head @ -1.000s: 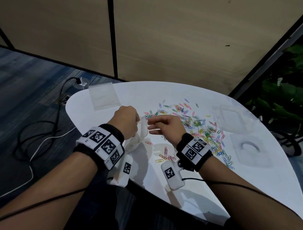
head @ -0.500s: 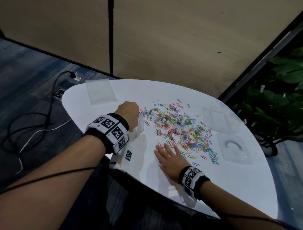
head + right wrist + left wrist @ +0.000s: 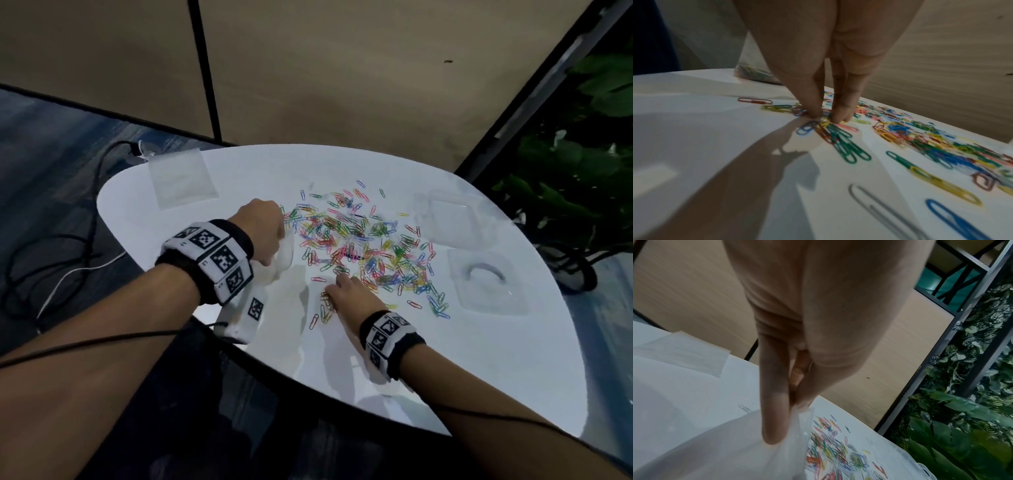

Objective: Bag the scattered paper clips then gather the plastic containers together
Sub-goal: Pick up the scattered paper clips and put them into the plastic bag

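The right hand (image 3: pixel 354 295) is down on the desk (image 3: pixel 445 370), thumb and fingertips (image 3: pixel 835 116) drawn together around a small bunch of paper clips (image 3: pixel 830 129) at the near edge of the spread, pinching them against the white top. A few loose ones lie just to its left, near the desk's front edge. The left hand (image 3: pixel 262 233) is raised a little above the surface, its thumb and fingers closed on the rim of a thin clear plastic bag (image 3: pixel 279 260), which hangs down crumpled below the knuckles; the wrist view shows a finger (image 3: pixel 774 410) pressed along the film at the bag's mouth. Some coloured clips seem to lie in its bottom, though that is blurred.

Beyond both hands the scattered paper clips (image 3: pixel 370 246) cover the middle of the desk in a wide, many-coloured patch. To the right of it sit two clear plastic containers, one farther back (image 3: pixel 448 219) and one nearer (image 3: pixel 486 281), close beside each other. At the far left corner lies a flat clear bag (image 3: pixel 181 178), well apart from the rest.
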`<state>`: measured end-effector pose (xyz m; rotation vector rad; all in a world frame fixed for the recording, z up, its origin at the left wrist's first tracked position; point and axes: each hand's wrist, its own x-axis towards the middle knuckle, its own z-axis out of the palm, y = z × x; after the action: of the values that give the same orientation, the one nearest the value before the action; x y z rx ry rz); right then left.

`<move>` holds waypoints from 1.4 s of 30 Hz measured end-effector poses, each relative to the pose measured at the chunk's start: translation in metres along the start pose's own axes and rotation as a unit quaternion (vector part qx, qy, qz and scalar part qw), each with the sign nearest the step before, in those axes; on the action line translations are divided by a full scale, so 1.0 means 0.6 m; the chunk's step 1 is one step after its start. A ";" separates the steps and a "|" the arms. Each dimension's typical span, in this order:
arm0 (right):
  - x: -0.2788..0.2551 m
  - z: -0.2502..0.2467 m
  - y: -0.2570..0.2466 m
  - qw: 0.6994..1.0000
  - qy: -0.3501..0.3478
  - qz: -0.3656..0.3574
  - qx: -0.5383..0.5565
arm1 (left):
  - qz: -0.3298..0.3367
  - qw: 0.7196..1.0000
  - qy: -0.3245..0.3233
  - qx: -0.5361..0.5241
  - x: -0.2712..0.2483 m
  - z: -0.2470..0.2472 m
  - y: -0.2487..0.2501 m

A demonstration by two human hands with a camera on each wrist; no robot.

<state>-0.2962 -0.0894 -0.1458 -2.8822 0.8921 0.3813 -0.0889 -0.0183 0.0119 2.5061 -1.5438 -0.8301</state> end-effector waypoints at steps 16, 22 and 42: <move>-0.010 -0.033 0.023 0.966 -0.054 0.185 0.174 | 0.041 0.999 -0.010 -0.003 0.005 0.018 0.000; 0.007 0.014 -0.037 0.996 -0.031 0.069 0.055 | 0.041 0.999 -0.007 -0.013 0.000 0.010 -0.010; 0.023 -0.178 -0.055 0.525 0.065 0.200 0.825 | 0.039 0.997 0.028 -0.054 0.002 0.011 -0.017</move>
<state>-0.2443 -0.0876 -0.0456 -0.8810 0.9771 -0.4944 -0.0833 -0.0129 0.0024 2.3576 -1.5251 -0.8041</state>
